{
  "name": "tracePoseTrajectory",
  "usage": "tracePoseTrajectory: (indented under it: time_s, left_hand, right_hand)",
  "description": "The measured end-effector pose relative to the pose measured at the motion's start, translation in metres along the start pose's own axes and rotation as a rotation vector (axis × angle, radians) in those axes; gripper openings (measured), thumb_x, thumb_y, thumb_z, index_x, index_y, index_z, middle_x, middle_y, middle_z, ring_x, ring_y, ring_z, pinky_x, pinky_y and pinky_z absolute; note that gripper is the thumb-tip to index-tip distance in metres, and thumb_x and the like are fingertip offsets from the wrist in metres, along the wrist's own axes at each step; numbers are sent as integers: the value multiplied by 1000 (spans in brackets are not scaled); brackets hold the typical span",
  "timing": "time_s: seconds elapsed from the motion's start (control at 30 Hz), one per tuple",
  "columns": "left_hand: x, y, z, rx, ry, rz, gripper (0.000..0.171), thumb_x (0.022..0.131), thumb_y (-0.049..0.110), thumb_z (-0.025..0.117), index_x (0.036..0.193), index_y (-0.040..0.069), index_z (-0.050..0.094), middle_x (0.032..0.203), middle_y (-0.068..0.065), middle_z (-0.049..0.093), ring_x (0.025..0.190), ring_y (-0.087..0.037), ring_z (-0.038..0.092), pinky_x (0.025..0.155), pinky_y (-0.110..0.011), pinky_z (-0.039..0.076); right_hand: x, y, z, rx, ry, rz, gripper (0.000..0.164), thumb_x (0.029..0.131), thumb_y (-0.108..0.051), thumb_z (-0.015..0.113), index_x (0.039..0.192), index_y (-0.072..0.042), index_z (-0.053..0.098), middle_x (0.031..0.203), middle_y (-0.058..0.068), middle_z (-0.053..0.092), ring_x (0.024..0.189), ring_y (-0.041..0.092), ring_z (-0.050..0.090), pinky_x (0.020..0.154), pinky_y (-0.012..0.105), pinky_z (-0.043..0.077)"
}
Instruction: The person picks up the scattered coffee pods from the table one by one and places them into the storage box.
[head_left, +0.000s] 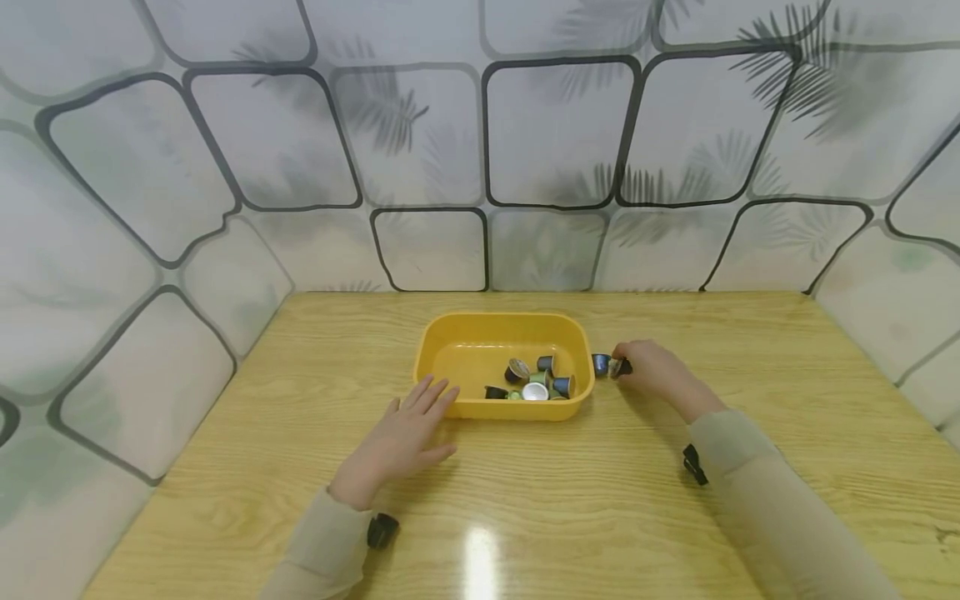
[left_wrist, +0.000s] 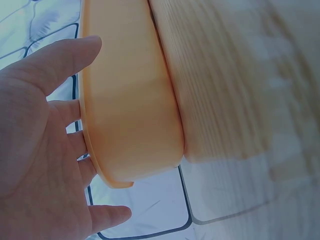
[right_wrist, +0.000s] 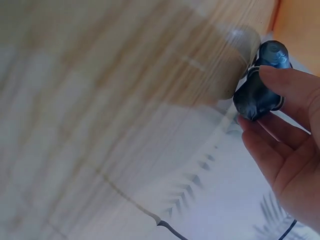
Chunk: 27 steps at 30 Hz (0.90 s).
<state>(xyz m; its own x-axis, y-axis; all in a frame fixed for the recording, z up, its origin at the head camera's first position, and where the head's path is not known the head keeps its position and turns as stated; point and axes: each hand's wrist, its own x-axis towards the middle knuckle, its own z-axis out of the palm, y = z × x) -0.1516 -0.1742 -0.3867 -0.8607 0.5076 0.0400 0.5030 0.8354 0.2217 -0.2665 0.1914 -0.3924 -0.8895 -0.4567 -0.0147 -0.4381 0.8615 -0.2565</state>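
Note:
A yellow plastic bin stands on the wooden table with several coffee capsules in its right half, among them a white-faced one. My left hand lies at the bin's front left corner, fingers spread and reaching over the rim. Just right of the bin, my right hand pinches a black coffee capsule between thumb and fingers. Between that capsule and the bin's right wall is a blue capsule, which shows right behind the black one in the right wrist view.
The light wooden table extends on both sides of the bin. A wall covering with a stone-block and leaf pattern rises behind the table and along its sides. Each wrist carries a small black device.

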Motion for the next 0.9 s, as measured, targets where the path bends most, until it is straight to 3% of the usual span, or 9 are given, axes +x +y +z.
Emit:
tracePoseTrajectory:
  time_s: [0.2, 0.47, 0.7, 0.9]
  left_hand:
    - [0, 1, -2, -4, -10, -5, 71, 85, 39, 56, 141, 11, 24, 145, -10, 18, 133, -26, 6, 95, -61, 19]
    - [0, 2, -1, 8, -19, -15, 71, 85, 40, 56, 141, 11, 24, 145, -10, 17, 133, -26, 6, 96, -60, 19]
    - [0, 1, 1, 5, -18, -18, 71, 85, 39, 56, 141, 11, 23, 145, -10, 17, 133, -26, 5, 95, -60, 19]
    - [0, 1, 1, 2, -5, -10, 71, 84, 39, 57, 141, 10, 24, 145, -11, 18, 133, -27, 6, 94, -61, 19]
  right_hand:
    - [-1, -1, 0, -11, -40, 7, 25, 75, -4, 66, 97, 5, 60, 92, 18, 61, 86, 33, 57, 74, 45, 45]
    - [-4, -1, 0, 2, -31, -22, 22, 74, -3, 66, 94, 4, 61, 88, 17, 62, 82, 31, 57, 72, 44, 46]
    - [-9, 0, -3, 86, 23, -4, 26, 77, -5, 63, 101, 6, 60, 94, 19, 61, 87, 35, 56, 75, 47, 44]
    - [-15, -3, -8, 147, 122, -29, 29, 78, -1, 61, 104, 9, 57, 97, 22, 60, 88, 36, 56, 76, 47, 44]
